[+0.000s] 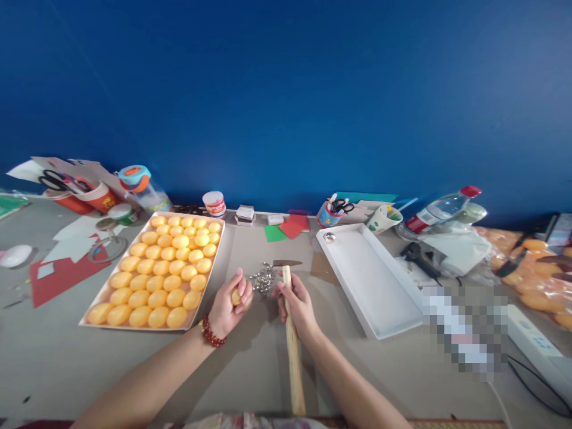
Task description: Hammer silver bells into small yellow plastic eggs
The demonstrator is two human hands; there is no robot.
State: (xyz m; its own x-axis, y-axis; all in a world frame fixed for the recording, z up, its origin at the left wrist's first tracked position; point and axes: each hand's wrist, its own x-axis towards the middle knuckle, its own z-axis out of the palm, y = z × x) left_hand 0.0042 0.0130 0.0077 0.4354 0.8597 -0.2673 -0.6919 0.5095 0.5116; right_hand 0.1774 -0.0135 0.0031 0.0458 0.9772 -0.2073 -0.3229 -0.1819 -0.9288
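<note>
My left hand (233, 301) is closed round a yellow-orange ball (235, 297), only part of which shows between the fingers. My right hand (298, 302) grips the upper part of a pale wooden handle (295, 369). At its far end lies a dark, tapering hammer head (288, 262). Between both hands rests a heap of small shiny metal pieces (263, 279), too small to name. Left of my left hand is a shallow white box (208, 298) holding rows of orange balls (156, 283) that look like table tennis balls.
On the right lies a white tray (379, 286) with a small shiny object (329, 237) in one corner. Further right are a plastic bottle (442, 208), a black-handled tool (420, 259), bagged orange balls (536, 274) and a power strip (536, 342). Cups, jars and paper line the blue wall.
</note>
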